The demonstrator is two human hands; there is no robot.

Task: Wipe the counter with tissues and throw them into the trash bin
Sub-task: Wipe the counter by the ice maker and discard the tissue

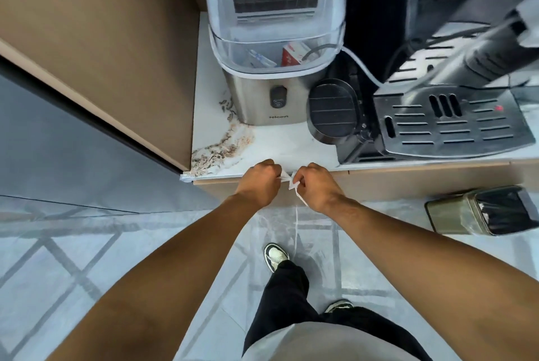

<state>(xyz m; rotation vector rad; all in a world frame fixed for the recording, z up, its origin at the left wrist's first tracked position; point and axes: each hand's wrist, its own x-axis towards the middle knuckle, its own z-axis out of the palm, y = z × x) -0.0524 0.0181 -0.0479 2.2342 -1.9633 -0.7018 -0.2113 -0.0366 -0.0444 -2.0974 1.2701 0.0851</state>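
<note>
A thin white tissue [294, 209] is stretched between my two hands at the front edge of the white marble counter [280, 145]. My left hand [261, 181] and my right hand [316, 183] are both fisted on its top corners, and the sheet hangs down toward the floor. Brown crumbs and flakes [221, 148] lie scattered on the counter's left front corner, just left of my hands. A metal trash bin [478, 210] with a black liner stands on the floor to the right, below the counter.
A steel ice maker [271, 69] with a clear lid stands at the back of the counter. To its right sit a black round-lidded grinder [332, 110] and an espresso machine [449, 124]. A tan cabinet wall [102, 40] bounds the counter on the left.
</note>
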